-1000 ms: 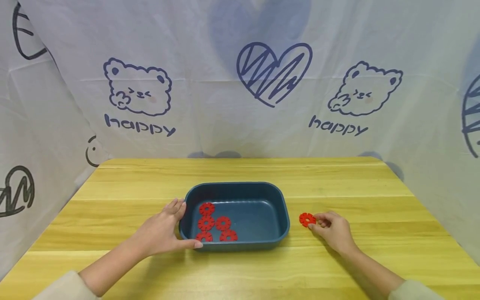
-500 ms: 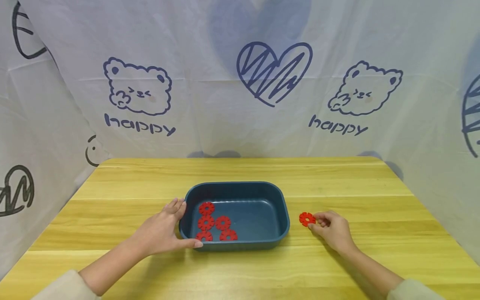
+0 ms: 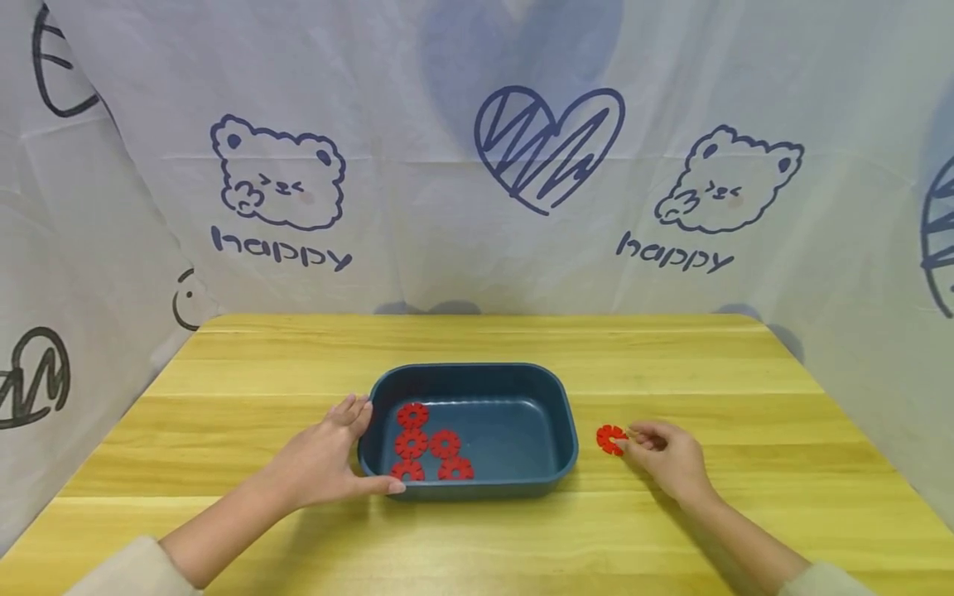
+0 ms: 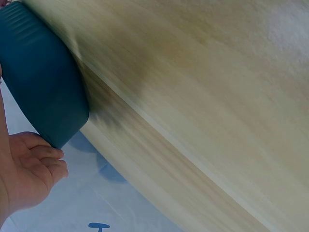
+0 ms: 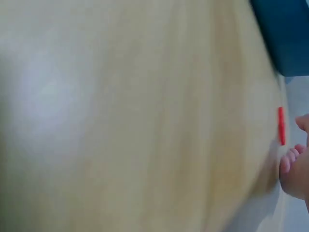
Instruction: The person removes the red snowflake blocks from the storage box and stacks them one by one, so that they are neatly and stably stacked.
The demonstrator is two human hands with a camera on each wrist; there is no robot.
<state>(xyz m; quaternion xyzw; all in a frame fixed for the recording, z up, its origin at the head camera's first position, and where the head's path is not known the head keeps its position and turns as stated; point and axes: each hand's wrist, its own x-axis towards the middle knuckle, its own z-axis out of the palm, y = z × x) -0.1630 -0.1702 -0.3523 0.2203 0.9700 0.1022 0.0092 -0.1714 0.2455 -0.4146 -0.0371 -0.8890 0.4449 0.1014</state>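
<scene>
My left hand holds the left end of a dark blue rectangular basin, thumb over the front rim and fingers along the side wall. In the left wrist view, fingers press against the basin's outer end. Several red slotted snowflake discs lie in the basin's left half. Another red snowflake disc is flat on the table, just right of the basin. Beside it is my right hand, thumb overlapping it in the head view. The right wrist view shows a gap between the thumb and this disc.
The wooden table extends around the basin on all sides. A white cloth with drawn bears and a heart hangs behind it and along both sides.
My right hand has shifted slightly right and up, and its finger pinch on the red snowflake disc has loosened. The left hand and basin have stayed put; the view has tilted slightly.
</scene>
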